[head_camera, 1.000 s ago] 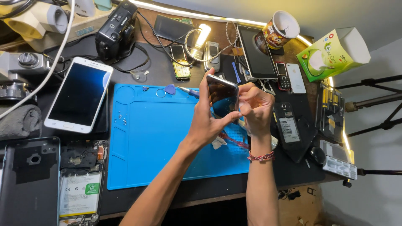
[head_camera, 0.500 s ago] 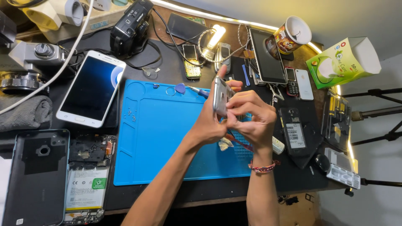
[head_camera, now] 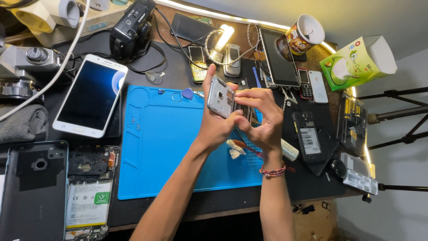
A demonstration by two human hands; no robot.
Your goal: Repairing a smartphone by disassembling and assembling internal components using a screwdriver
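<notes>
We held the grey phone frame (head_camera: 220, 97) up above the far edge of the blue work mat (head_camera: 160, 147), near the middle of the table. Its long axis ran roughly upright, tilted a little, its inner face turned toward the table's left edge. Our left hand (head_camera: 214, 127) clasped it from below, thumb along one side; our right hand (head_camera: 263, 114) pinched its right edge with the fingertips. To do this well, we judged, the left had to steady the frame while the right worked gently, sparing the thin frame. A white phone (head_camera: 91, 100) lay at the left.
</notes>
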